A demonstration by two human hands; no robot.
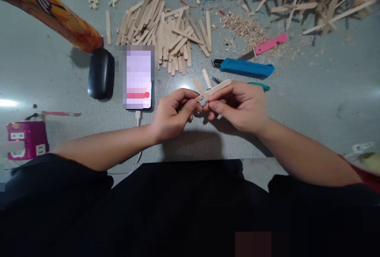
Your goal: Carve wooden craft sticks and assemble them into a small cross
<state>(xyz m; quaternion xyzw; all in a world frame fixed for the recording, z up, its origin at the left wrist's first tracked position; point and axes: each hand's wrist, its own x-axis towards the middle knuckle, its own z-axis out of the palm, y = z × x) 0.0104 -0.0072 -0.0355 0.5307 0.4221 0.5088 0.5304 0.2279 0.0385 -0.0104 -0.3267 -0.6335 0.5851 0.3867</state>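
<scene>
crossed pale flat wooden sticks point(220, 86), pinched from both sides

i saw them at the centre of the frame. the bare left hand point(172, 113) pinched a lower end between thumb and fingers; the bare right hand point(245, 105) gripped near the crossing. the pieces seemed light, stiff and easily snapped, best held close to the crossing. a blue plastic box cutter point(247, 68) lay right of centre.

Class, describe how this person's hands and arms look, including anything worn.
The left hand and right hand are bare, with no gloves, ring or watch showing. The left forearm and right forearm are uncovered. The left sleeve and right sleeve are near-black and look plain. A red strip shows beside the right forearm; whether it is worn is unclear.
</scene>
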